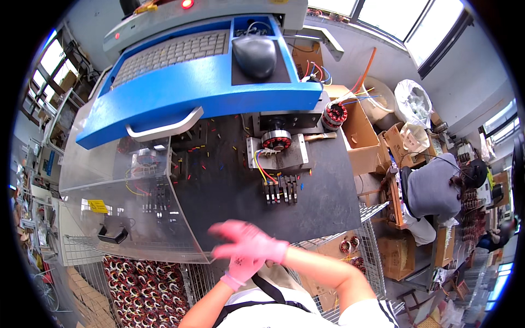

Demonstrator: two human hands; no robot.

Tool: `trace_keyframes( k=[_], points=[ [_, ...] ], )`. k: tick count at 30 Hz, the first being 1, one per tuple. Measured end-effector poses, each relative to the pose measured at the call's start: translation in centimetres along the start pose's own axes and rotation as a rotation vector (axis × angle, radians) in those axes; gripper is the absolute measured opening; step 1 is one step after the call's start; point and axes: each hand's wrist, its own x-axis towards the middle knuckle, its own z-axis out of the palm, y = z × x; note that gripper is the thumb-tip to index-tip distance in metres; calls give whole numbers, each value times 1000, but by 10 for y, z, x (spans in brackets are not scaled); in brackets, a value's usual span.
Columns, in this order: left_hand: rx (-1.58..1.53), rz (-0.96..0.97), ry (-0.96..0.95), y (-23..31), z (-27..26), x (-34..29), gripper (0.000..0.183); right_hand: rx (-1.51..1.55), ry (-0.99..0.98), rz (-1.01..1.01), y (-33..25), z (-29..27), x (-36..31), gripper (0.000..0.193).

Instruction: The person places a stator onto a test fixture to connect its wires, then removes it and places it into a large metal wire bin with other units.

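Both my hands wear pink gloves and meet in front of my body, at the near edge of the black worktable. My right hand lies across my left hand, its blurred fingers stretched out to the left. Most of the left hand's fingers are hidden beneath it. No object shows in either hand. Beyond them on the table, a round motor stator with red windings sits in a metal fixture. Its yellow and red wires run to a row of black clamp terminals.
A clear cover with a black handle stands at the left. Above the table is a blue keyboard drawer with a mouse. Another stator sits at the right, near a cardboard box. Many stators fill the lower left. A person sits at the right.
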Motion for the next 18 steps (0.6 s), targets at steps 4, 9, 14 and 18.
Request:
trace_keyframes(
  k=[4, 9, 14, 18],
  points=[
    [278, -60, -166, 3, -14, -29, 42, 88, -104, 44, -3, 72, 8, 41],
    [426, -163, -208, -3, -44, -79, 40, -80, 42, 37, 11, 42, -36, 39],
    [547, -286, 68, 2, -78, -140, 30, 22, 349, 367, 9, -37, -139, 30],
    [564, -276, 341, -23, -102, -158, 30, -59, 887, 233, 70, -57, -205, 34]
  ],
)
